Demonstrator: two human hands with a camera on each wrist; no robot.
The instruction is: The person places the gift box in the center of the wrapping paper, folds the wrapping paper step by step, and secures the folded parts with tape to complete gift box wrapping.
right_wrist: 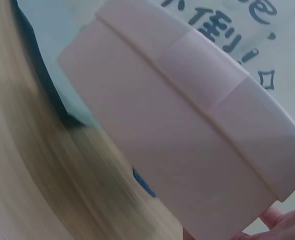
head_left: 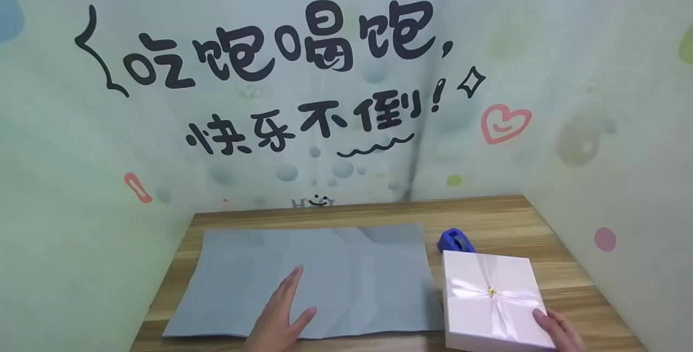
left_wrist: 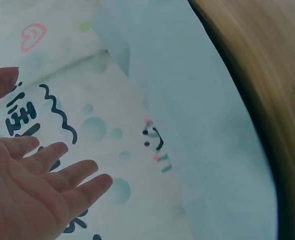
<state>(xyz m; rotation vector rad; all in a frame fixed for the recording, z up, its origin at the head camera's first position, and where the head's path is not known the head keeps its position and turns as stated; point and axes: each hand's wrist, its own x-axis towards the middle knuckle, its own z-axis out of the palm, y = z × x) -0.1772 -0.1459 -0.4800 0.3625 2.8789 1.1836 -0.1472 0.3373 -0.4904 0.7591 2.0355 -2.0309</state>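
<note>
A white gift box (head_left: 465, 308) with a pale ribbon bow (head_left: 491, 291) is at the right of the table in the head view. My right hand (head_left: 560, 330) grips its right edge, thumb on the lid. The right wrist view shows the side of the box (right_wrist: 152, 125) close up, with part of the hand (right_wrist: 282, 225) at its lower corner. My left hand (head_left: 279, 314) is over a large grey-blue sheet of paper (head_left: 373, 281), fingers extended, holding nothing. In the left wrist view that hand (left_wrist: 32, 185) has its fingers spread apart.
Behind the box a blue tape dispenser (head_left: 455, 239) sits on the wooden table (head_left: 487, 211), partly hidden. The paper has creases and slightly wavy edges. Pale printed walls (head_left: 346, 124) enclose the table at the back and both sides.
</note>
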